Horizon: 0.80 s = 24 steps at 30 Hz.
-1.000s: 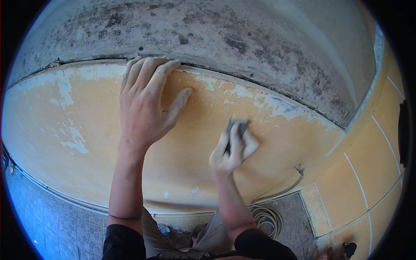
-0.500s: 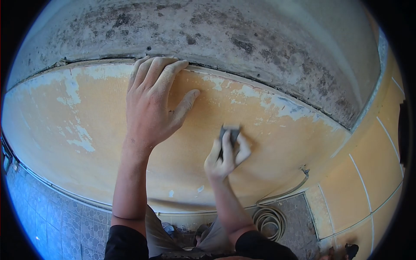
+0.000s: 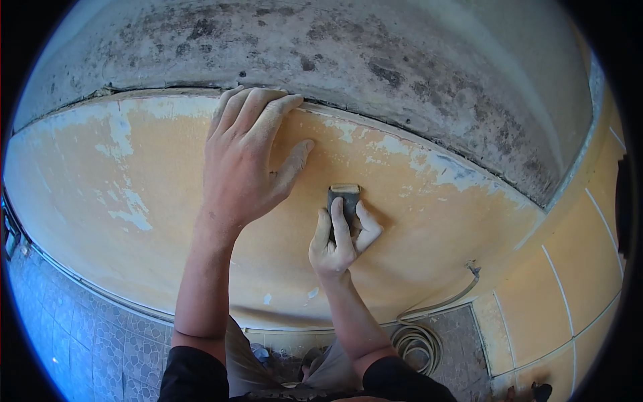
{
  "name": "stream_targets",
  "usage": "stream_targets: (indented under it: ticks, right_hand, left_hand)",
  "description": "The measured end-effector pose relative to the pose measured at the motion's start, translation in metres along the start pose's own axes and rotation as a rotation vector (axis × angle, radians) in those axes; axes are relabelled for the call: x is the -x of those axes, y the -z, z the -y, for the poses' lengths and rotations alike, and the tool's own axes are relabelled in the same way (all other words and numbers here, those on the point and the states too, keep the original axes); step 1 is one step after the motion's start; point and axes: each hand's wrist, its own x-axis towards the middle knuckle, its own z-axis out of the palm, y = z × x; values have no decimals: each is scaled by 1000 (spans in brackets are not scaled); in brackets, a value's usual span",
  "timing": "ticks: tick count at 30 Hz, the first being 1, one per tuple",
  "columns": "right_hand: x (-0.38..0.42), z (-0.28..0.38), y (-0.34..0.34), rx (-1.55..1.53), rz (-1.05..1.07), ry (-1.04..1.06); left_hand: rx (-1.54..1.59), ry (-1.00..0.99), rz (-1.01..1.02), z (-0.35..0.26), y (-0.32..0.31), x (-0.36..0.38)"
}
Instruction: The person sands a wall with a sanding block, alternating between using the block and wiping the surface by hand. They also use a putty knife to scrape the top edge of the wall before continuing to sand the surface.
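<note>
My left hand, dusty at the fingers, rests with its fingers over the top edge of the yellow wall; it holds nothing and the thumb is spread. Lower and to the right, my right hand grips a dark sanding block with a pale piece at its upper end, held against the wall face. Fingers lie over the block and hide part of it. White patches show where the paint is worn, at the left and along the upper right edge.
Beyond the top edge lies a grey, stained concrete surface. A hose lies coiled on the floor at lower right, running up to a tap. Patterned tiles cover the floor at left. Yellow wall panels stand at right.
My right hand and the block have shifted slightly left, and the block now shows more sharply. The whole view has moved a little, with my left hand still on the edge.
</note>
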Motion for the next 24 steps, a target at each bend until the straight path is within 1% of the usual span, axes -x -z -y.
stream_targets:
  ticks: [2,4,5,6,8,10,11,13,14,15,16,18,20,22,24]
  right_hand:
    - [0,0,-2,-42,-11,14]
    - [-62,12,-7,81,3,92]
    - [-93,4,-25,27,-184,116]
    - [-119,7,-31,79,-187,131]
    - [-137,20,-26,201,-130,160]
    - [-102,17,-15,131,-46,100]
    - [-62,7,-14,5,-51,38]
    - [29,-9,8,77,15,31]
    - [77,-17,23,53,11,5]
    - [101,-26,28,23,6,-15]
    - [89,-29,28,20,-10,-12]
    - [43,-22,38,14,-35,-131]
    - [-34,-39,32,-4,-118,-92]
    - [-100,-36,27,41,-180,16]
    - [-103,-34,25,22,-172,-15]
  left_hand:
    - [14,3,5,1,-1,1]
    - [29,-1,-2,2,0,0]
    - [38,8,7,2,2,-1]
    - [49,19,22,1,2,0]
    - [58,34,23,-1,2,1]
    - [70,38,31,-1,2,2]
    - [66,15,19,0,2,2]
    - [63,-31,-1,2,2,-1]
    - [55,-29,13,2,3,-1]
    - [42,-26,21,2,4,-2]
    - [36,-42,15,2,5,-2]
    - [45,-4,56,1,6,-2]
    - [35,4,70,-1,7,-3]
    - [30,25,86,-3,6,-3]
    - [47,37,76,-3,5,-4]
